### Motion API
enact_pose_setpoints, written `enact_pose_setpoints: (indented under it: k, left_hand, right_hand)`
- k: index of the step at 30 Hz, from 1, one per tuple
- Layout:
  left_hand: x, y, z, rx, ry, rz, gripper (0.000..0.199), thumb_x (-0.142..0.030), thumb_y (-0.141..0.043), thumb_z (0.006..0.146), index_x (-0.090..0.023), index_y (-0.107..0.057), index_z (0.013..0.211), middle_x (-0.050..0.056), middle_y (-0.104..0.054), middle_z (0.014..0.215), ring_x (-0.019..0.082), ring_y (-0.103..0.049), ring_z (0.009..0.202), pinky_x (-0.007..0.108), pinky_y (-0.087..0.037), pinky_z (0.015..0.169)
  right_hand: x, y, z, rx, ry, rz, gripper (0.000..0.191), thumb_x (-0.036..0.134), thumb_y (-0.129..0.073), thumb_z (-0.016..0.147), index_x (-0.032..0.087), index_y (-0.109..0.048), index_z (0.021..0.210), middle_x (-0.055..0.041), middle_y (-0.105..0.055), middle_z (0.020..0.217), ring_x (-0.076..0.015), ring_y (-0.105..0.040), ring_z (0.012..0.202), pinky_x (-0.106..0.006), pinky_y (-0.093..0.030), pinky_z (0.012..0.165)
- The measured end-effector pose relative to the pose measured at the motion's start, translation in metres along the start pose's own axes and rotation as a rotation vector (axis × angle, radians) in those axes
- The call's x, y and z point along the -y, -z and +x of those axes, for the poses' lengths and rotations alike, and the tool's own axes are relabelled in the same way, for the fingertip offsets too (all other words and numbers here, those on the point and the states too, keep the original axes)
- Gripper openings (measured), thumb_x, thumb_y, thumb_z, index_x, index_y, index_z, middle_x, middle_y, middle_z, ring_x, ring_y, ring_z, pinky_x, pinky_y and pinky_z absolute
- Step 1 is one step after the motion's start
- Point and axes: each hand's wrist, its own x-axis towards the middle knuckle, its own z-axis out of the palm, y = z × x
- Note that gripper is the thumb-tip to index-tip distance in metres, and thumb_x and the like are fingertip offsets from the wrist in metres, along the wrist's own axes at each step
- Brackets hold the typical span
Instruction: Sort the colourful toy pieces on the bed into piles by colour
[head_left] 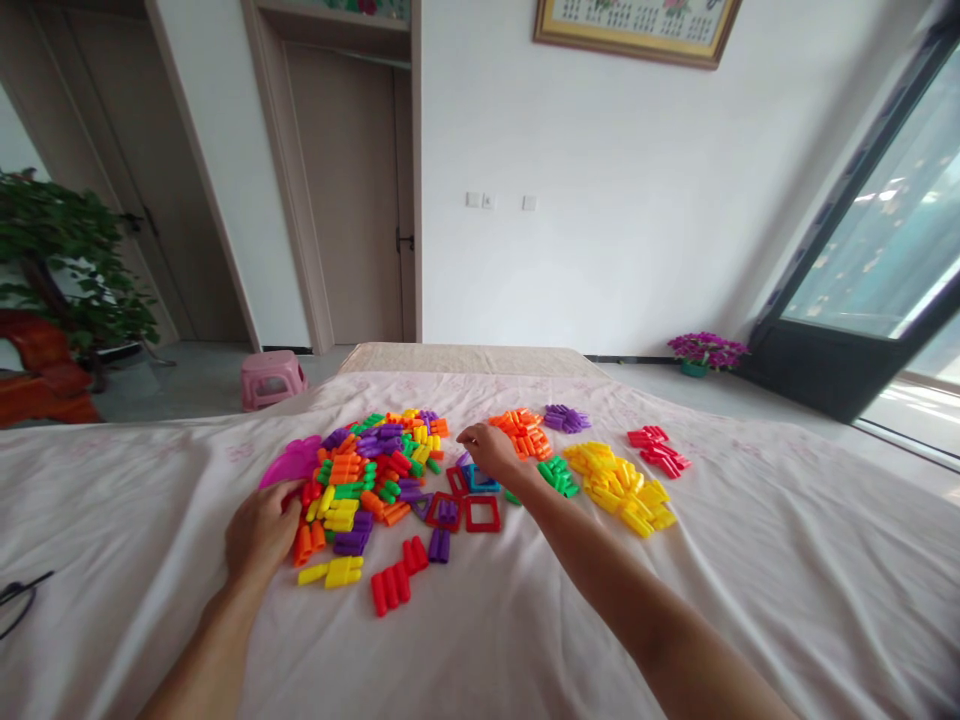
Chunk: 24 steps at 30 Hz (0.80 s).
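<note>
A mixed pile of plastic building blocks (375, 465) in orange, green, yellow, purple and red covers the middle left of the cloth. At its left edge my left hand (262, 530) is closed, fingertips against the blocks; what they pinch is hidden. My right hand (491, 450) hovers right of the pile with curled fingers, just left of a heap of orange blocks (525, 432). Nothing can be made out in its fingers. Below it lie red square frames (484, 514) and a blue square frame (481, 480). A magenta plastic piece (291, 462) shows behind my left hand.
Single-colour groups lie to the right: yellow blocks (619, 490), green blocks (559, 477), purple blocks (566, 418) and red blocks (658, 450). Nearer me are loose red blocks (391, 588) and yellow blocks (341, 572). A pink stool (272, 378) stands beyond the wrinkled cloth (750, 560).
</note>
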Motion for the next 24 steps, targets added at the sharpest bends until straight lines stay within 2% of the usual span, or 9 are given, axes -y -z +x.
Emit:
enact_pose_setpoints:
  k: [2, 6, 11, 14, 17, 19, 24]
  left_hand:
    - [0.000, 0.000, 0.000, 0.002, -0.001, 0.002, 0.042, -0.032, -0.041, 0.092, -0.021, -0.071, 0.120, 0.008, -0.072, 0.121, 0.025, -0.064, 0.108, 0.032, -0.047, 0.086]
    - [-0.001, 0.001, 0.000, 0.012, 0.010, 0.002, 0.043, -0.033, -0.040, 0.092, -0.021, -0.071, 0.120, 0.009, -0.072, 0.121, 0.025, -0.065, 0.108, 0.032, -0.048, 0.084]
    - [-0.003, 0.003, 0.000, 0.022, 0.014, -0.001, 0.044, -0.033, -0.040, 0.092, -0.020, -0.070, 0.121, 0.009, -0.072, 0.121, 0.026, -0.065, 0.108, 0.033, -0.049, 0.084]
    - [-0.002, 0.004, 0.001, 0.028, 0.025, 0.006, 0.044, -0.034, -0.040, 0.092, -0.020, -0.071, 0.120, 0.010, -0.072, 0.120, 0.027, -0.066, 0.107, 0.034, -0.049, 0.083]
    - [0.000, 0.002, 0.002, 0.042, 0.034, -0.007, 0.044, -0.034, -0.039, 0.093, -0.021, -0.071, 0.121, 0.010, -0.071, 0.121, 0.028, -0.065, 0.107, 0.035, -0.049, 0.084]
    - [0.001, 0.001, 0.002, 0.056, 0.035, -0.019, 0.045, -0.034, -0.038, 0.093, -0.021, -0.070, 0.122, 0.010, -0.071, 0.122, 0.028, -0.065, 0.109, 0.036, -0.049, 0.086]
    - [0.003, -0.001, 0.003, 0.048, 0.031, -0.041, 0.044, -0.033, -0.040, 0.093, -0.020, -0.071, 0.120, 0.011, -0.071, 0.122, 0.029, -0.065, 0.108, 0.038, -0.049, 0.086]
  right_hand:
    - [0.004, -0.002, 0.001, 0.085, 0.013, -0.084, 0.036, 0.016, -0.055, 0.088, 0.028, -0.074, 0.116, -0.0034, -0.072, 0.122, -0.0193, -0.065, 0.112, -0.025, -0.047, 0.092]
    - [-0.001, -0.003, 0.004, 0.201, -0.005, -0.162, 0.034, 0.015, -0.058, 0.086, 0.028, -0.076, 0.112, -0.0057, -0.074, 0.115, -0.0215, -0.067, 0.108, -0.027, -0.048, 0.087]
    - [-0.006, -0.005, 0.002, 0.193, -0.002, -0.191, 0.027, 0.019, -0.059, 0.089, 0.022, -0.075, 0.111, -0.0104, -0.073, 0.114, -0.0231, -0.067, 0.107, -0.028, -0.048, 0.083]
    - [-0.014, 0.002, -0.005, 0.126, -0.020, -0.169, 0.025, 0.030, -0.057, 0.094, 0.022, -0.072, 0.112, -0.0091, -0.074, 0.109, -0.0213, -0.068, 0.101, -0.026, -0.046, 0.079]
    - [-0.036, 0.020, -0.009, -0.037, -0.103, -0.110, 0.028, 0.038, -0.052, 0.098, 0.022, -0.072, 0.110, -0.0070, -0.075, 0.108, -0.0192, -0.068, 0.098, -0.024, -0.044, 0.076]
    - [-0.059, 0.036, -0.010, -0.120, -0.223, -0.109, 0.029, 0.039, -0.051, 0.098, 0.023, -0.072, 0.110, -0.0072, -0.075, 0.108, -0.0193, -0.068, 0.099, -0.024, -0.043, 0.075]
    - [-0.124, 0.075, -0.011, -0.195, -0.538, -0.169, 0.029, 0.034, -0.053, 0.096, 0.022, -0.074, 0.111, -0.0110, -0.075, 0.108, -0.0222, -0.069, 0.100, -0.026, -0.044, 0.075]
